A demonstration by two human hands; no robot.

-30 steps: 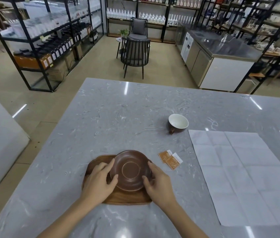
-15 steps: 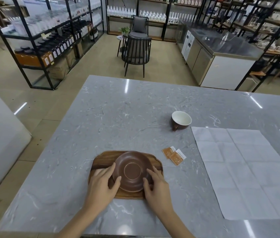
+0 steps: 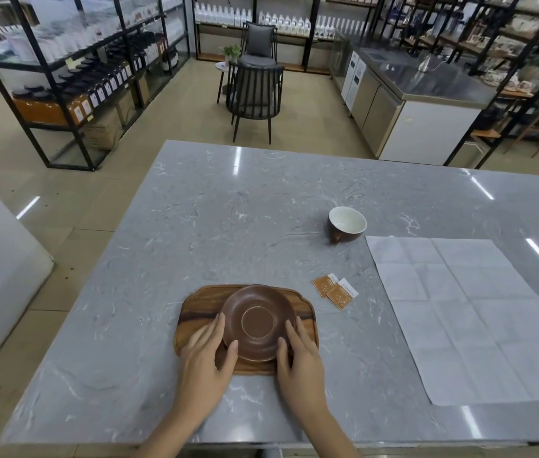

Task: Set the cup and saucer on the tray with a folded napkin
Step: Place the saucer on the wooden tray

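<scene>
A brown saucer (image 3: 257, 322) lies on the wooden tray (image 3: 202, 302) near the table's front edge. My left hand (image 3: 205, 355) holds its left rim with fingers and thumb, and my right hand (image 3: 299, 358) holds the right rim the same way. A brown cup (image 3: 347, 223) with a white inside stands on the table far to the right, its handle toward me. A large white napkin (image 3: 473, 319) lies unfolded and flat at the right, creased into squares.
Two small orange sachets (image 3: 336, 290) lie between the tray and the napkin. The grey marble table (image 3: 215, 226) ends just below my forearms. Beyond it stand a black chair (image 3: 255, 94), shelving racks and a steel counter (image 3: 420, 84).
The saucer has settled lower and flatter on the tray. Both hands have slid back toward its near rim. The view has shifted slightly.
</scene>
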